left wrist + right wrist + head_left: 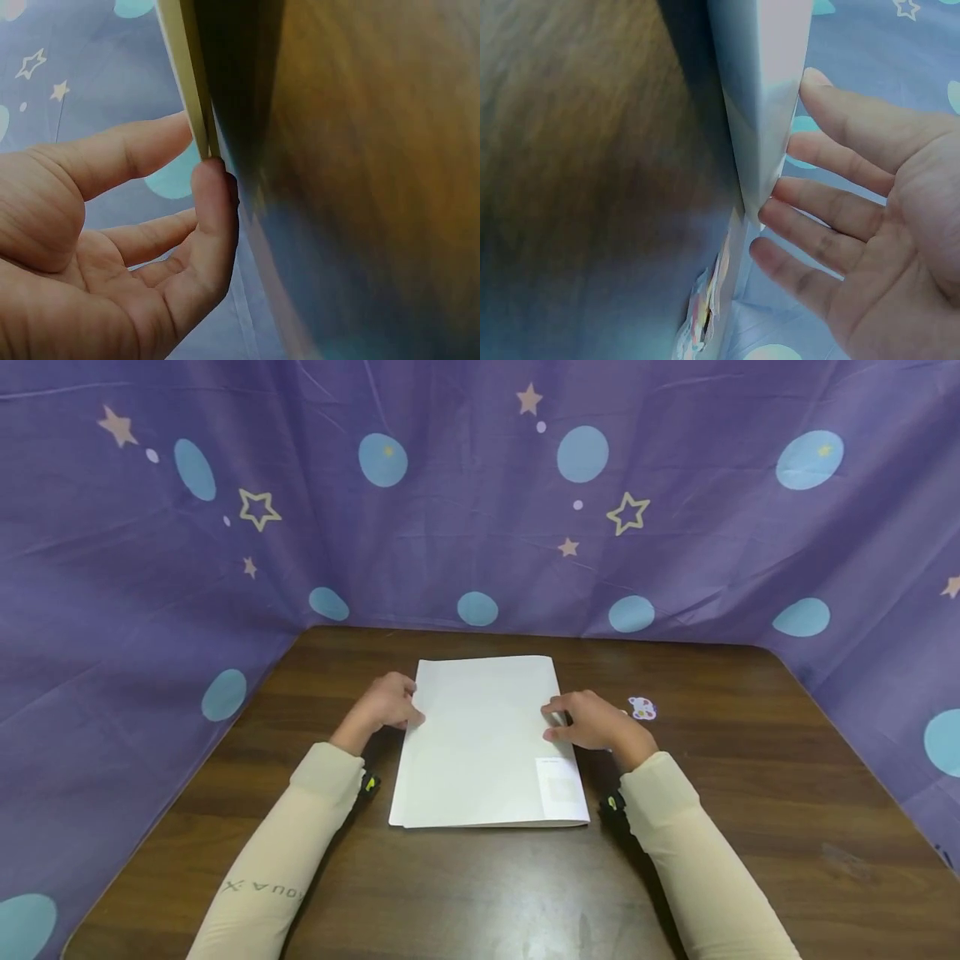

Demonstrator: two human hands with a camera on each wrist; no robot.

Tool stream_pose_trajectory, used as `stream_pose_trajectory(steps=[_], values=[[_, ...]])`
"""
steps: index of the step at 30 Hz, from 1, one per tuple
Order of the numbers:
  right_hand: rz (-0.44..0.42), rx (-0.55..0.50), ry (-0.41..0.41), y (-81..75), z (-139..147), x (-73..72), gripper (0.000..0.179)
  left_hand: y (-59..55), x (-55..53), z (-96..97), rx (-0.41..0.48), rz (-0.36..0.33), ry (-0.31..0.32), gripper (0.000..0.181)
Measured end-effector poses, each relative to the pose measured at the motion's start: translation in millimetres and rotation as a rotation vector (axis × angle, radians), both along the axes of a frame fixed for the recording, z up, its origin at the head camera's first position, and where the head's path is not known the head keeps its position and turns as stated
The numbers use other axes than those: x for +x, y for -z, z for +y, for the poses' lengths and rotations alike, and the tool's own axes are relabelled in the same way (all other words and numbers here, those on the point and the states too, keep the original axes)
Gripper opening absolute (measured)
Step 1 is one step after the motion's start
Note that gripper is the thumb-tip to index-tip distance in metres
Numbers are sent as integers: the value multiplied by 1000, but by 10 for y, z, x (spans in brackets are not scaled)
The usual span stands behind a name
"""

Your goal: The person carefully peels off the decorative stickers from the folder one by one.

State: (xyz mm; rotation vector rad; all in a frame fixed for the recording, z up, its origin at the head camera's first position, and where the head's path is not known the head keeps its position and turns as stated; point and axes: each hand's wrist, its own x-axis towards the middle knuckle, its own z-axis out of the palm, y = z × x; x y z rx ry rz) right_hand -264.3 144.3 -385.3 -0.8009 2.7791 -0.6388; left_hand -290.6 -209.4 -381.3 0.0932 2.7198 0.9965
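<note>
A large white folded sheet of paper (480,735) lies on the table between both hands, with a small printed panel in its near right corner. Its right side bulges up slightly along the fold. My left hand (388,700) pinches the left edge, thumb on top; in the left wrist view a finger curls under the paper's layered edge (196,97). On the right, my right hand (596,718) touches the folded edge, thumb and index finger over its top face. The right wrist view shows its fingers fairly straight against the fold (761,112).
A small bear-face sticker (642,708) lies on the brown wooden table (465,893) just beyond my right hand. Colourful cut-out pieces (701,311) show low in the right wrist view. A purple patterned curtain (465,510) hangs behind the table and along its sides.
</note>
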Motion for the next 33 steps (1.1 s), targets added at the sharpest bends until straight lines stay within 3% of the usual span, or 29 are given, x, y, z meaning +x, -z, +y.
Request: stream_pose_trajectory(steps=[12,18,23,33], values=[[-43,113,17,-47,-36,44,50,19,41,92,-268,27,155,61],[-88,172,19,-112,-43,65,64,22,48,147,-326,35,184,56],[-112,208,33,-121,-53,79,65,26,60,173,-346,41,195,54],[-69,243,-4,-111,-73,87,65,14,75,208,-418,56,244,50]])
